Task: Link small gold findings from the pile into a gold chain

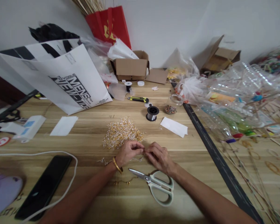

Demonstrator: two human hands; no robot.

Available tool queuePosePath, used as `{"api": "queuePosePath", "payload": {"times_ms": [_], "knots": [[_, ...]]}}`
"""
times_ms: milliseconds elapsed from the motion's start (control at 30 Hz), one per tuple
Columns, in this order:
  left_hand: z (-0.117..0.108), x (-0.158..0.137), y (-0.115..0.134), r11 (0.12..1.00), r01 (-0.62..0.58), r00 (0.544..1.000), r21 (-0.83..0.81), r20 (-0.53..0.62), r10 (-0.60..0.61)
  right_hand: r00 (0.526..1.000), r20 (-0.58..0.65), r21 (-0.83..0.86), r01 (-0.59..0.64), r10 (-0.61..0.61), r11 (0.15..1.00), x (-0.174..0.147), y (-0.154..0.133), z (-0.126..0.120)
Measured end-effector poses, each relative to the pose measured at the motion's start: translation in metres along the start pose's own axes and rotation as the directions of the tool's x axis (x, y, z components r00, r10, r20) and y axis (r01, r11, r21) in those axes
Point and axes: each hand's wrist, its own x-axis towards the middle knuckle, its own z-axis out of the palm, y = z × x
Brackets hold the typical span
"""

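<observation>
My left hand, with a gold bangle at the wrist, pinches thumb to fingers. Its fingertips meet those of my right hand, also closed in a pinch. Whatever lies between them is too small to make out. A thin silver chain shows on both sides of my left hand, low on the table. Just beyond that hand spreads a heap of gold and clear beads. Scissors with pale green handles lie slightly open below my right hand, beside a short gold chain.
Behind the heap are a wire spool, a yellow box cutter and a jar of beads. A phone and white cable lie left. A paper bag stands back left; plastic bottles crowd the right.
</observation>
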Motion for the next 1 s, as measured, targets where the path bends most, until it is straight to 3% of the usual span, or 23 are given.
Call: {"api": "queuePosePath", "payload": {"times_ms": [267,733,1000], "knots": [[-0.0007,-0.0006,0.0009,1.0,0.004,1.0,0.011,0.004,-0.004,1.0,0.008,0.02,-0.001,0.001,1.0,0.0004,0.0006,-0.0004],[-0.0002,-0.0006,0.0012,1.0,-0.03,1.0,-0.003,-0.008,0.03,0.999,0.003,-0.155,0.054,-0.054,0.986,-0.0062,-0.0012,0.0007],[-0.0007,-0.0013,0.0022,1.0,-0.022,1.0,0.01,0.005,0.022,0.998,-0.007,-0.139,0.061,-0.062,0.988,-0.0044,-0.0023,-0.0003]]}}
